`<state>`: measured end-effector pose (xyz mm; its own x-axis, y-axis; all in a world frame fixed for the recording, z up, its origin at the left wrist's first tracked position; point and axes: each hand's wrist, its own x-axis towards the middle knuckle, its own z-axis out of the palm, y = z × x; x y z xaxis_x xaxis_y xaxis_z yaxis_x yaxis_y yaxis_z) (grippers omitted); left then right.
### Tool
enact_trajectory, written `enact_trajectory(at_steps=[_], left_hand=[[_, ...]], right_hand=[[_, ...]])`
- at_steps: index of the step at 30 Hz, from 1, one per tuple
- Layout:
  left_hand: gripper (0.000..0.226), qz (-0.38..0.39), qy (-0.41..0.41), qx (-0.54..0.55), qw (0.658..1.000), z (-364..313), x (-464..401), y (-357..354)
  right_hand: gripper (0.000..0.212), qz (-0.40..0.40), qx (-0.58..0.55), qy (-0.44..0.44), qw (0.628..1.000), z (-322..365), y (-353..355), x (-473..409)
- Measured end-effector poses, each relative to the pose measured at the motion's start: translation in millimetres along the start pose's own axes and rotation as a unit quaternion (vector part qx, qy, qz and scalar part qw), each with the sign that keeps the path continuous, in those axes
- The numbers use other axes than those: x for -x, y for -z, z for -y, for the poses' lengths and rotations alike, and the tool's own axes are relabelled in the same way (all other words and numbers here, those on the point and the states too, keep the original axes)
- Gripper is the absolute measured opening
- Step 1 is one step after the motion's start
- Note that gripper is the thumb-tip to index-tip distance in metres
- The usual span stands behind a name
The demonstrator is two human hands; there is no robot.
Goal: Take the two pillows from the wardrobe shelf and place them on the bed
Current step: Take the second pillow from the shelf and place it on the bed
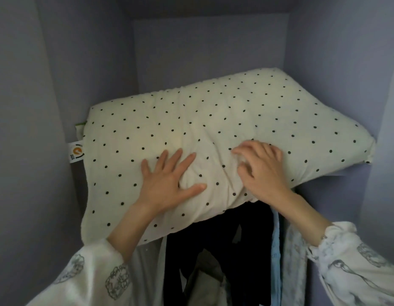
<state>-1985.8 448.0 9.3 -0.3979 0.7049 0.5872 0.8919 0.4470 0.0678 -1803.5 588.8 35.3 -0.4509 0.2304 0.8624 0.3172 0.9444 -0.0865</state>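
A cream pillow with small black dots (213, 120) lies on the wardrobe shelf (350, 171), its near edge hanging over the shelf's front. My left hand (169, 182) rests flat on the pillow's near part, fingers spread, pressing a dent into the fabric. My right hand (260, 168) lies on the pillow to the right of it, fingers curled and digging into the cover. A white label (76, 152) sticks out at the pillow's left edge, and a bit of green-edged fabric (80, 125) shows just behind that edge. A second pillow is not clearly in view.
The wardrobe's pale purple walls close in on the left (37, 129), back (209, 47) and right (346, 62). Below the shelf hang dark clothes (213, 250) and light blue and patterned garments (277, 261).
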Motion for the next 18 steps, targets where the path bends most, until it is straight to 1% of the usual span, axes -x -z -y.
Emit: enact_trajectory(at_steps=[1,3,4,5,8,10,13,16,18], left_hand=[[0.086,-0.013,-0.001,-0.005,1.000,-1.2,1.6,-3.1],[0.087,-0.010,-0.009,-0.001,1.000,-3.3,3.4,-4.5],[0.087,-0.002,-0.015,0.008,1.000,-3.2,4.3,-3.9],[0.084,0.005,-0.024,0.019,1.000,-1.2,5.0,-3.6],[0.066,0.000,-0.049,0.061,0.997,11.8,1.6,1.0],[0.054,-0.018,-0.052,0.058,0.997,22.0,-8.5,7.7],[0.050,-0.044,-0.046,0.041,0.997,29.9,-32.0,21.0],[0.050,-0.088,-0.041,0.058,0.994,22.9,-63.0,37.3],[0.051,-0.124,-0.043,0.042,0.990,14.4,-85.2,47.9]], right_hand=[[0.042,0.016,0.030,-0.010,0.999,2.4,-4.3,-10.3],[0.045,0.098,0.092,-0.030,0.991,4.8,-17.4,-33.1],[0.049,0.123,0.114,-0.034,0.985,5.2,-24.8,-44.3],[0.054,0.131,0.128,-0.039,0.982,4.9,-31.9,-54.7],[0.065,0.096,0.138,-0.074,0.983,3.5,-47.5,-71.0],[0.070,0.075,0.159,-0.078,0.981,2.0,-55.3,-69.3],[0.075,0.057,0.178,-0.067,0.980,0.8,-62.2,-61.6],[0.076,0.033,0.187,-0.052,0.980,0.6,-65.3,-48.0],[0.076,0.015,0.194,-0.030,0.980,-0.8,-69.4,-33.8]])
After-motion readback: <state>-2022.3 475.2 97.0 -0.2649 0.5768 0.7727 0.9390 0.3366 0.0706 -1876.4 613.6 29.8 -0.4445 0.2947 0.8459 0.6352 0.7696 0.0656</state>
